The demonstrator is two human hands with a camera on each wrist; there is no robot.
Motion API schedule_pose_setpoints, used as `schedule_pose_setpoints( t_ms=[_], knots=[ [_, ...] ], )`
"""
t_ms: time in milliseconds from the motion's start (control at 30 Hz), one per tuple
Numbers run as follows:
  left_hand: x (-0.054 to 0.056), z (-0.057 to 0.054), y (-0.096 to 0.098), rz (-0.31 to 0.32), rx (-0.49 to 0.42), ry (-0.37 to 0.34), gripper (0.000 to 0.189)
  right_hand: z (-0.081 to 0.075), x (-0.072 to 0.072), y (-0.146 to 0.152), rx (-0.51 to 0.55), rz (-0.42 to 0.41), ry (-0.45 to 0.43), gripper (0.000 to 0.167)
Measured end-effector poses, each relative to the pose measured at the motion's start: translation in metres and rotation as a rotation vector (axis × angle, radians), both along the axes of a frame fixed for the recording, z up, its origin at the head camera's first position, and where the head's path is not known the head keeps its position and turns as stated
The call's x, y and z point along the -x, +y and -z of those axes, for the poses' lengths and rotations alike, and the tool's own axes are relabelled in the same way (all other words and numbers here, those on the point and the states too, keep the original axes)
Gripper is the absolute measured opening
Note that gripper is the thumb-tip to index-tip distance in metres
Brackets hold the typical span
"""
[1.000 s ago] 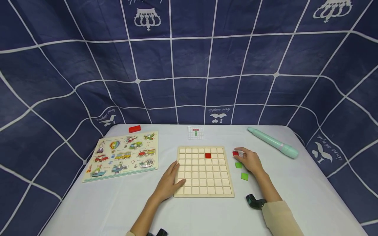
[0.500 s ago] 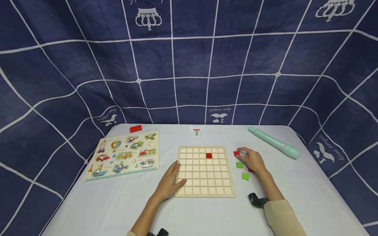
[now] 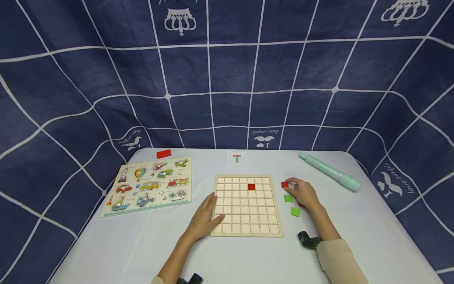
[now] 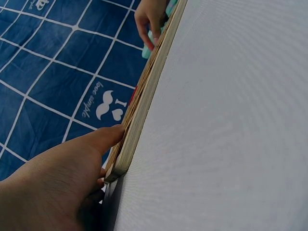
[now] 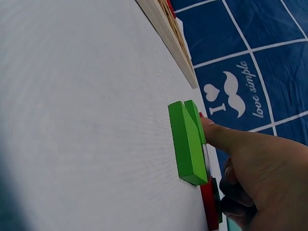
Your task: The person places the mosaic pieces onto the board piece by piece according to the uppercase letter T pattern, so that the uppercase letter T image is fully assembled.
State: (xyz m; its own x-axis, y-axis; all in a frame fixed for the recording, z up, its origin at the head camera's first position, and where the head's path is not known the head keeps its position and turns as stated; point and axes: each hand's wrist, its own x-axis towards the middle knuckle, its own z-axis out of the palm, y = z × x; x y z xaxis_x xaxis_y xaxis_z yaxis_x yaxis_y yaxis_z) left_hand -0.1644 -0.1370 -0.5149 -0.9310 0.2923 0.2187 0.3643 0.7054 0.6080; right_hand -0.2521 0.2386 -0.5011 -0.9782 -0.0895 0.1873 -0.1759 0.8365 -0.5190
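A pale wooden grid board [image 3: 244,213] lies mid-table with one red square tile [image 3: 251,187] in an upper cell. My left hand [image 3: 203,219] rests at its left side, fingers extended along the edge and thumb over the cells. In the left wrist view the thumb [image 4: 108,137] lies against the board's rim. To the right of the board, my right hand [image 3: 302,193] pinches another red square tile [image 3: 285,184] between thumb and index finger. Two green tiles [image 3: 295,212] lie nearer me. A further red tile [image 3: 300,204] is mostly hidden beneath the hand.
A small card [image 3: 237,159] with a red and green T on a grid lies behind the board. A picture puzzle [image 3: 149,185] and a red block [image 3: 164,154] are at left. A mint-green tube [image 3: 330,171] lies at back right; a patterned curtain [image 3: 230,71] hangs behind.
My right hand has shifted slightly right, showing more of the red tile at its fingertips and part of another red tile beneath it. My left hand stays on the board.
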Motion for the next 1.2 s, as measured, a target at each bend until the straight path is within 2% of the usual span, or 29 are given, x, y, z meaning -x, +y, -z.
schedule_pose_setpoints(
  t_ms=[300, 500, 833, 1067, 1200],
  knots=[
    [0.0, -0.001, 0.001, 0.003, 0.01, 0.008, 0.074, -0.004, -0.012, -0.002, 0.028, -0.006, 0.034, 0.034],
    [0.001, 0.001, -0.001, 0.0, 0.013, 0.009, 0.075, -0.005, -0.021, -0.015, 0.034, -0.051, 0.081, 0.034],
    [0.002, 0.004, -0.002, 0.0, 0.004, 0.027, 0.074, -0.004, -0.025, -0.069, 0.076, -0.136, 0.099, 0.033],
    [0.001, 0.003, -0.001, -0.002, -0.006, 0.018, 0.074, 0.002, -0.02, -0.108, 0.106, -0.164, 0.165, 0.032],
    [0.0, 0.003, 0.0, -0.002, -0.005, 0.019, 0.075, 0.005, -0.016, -0.121, 0.097, -0.16, 0.165, 0.032]
  ],
)
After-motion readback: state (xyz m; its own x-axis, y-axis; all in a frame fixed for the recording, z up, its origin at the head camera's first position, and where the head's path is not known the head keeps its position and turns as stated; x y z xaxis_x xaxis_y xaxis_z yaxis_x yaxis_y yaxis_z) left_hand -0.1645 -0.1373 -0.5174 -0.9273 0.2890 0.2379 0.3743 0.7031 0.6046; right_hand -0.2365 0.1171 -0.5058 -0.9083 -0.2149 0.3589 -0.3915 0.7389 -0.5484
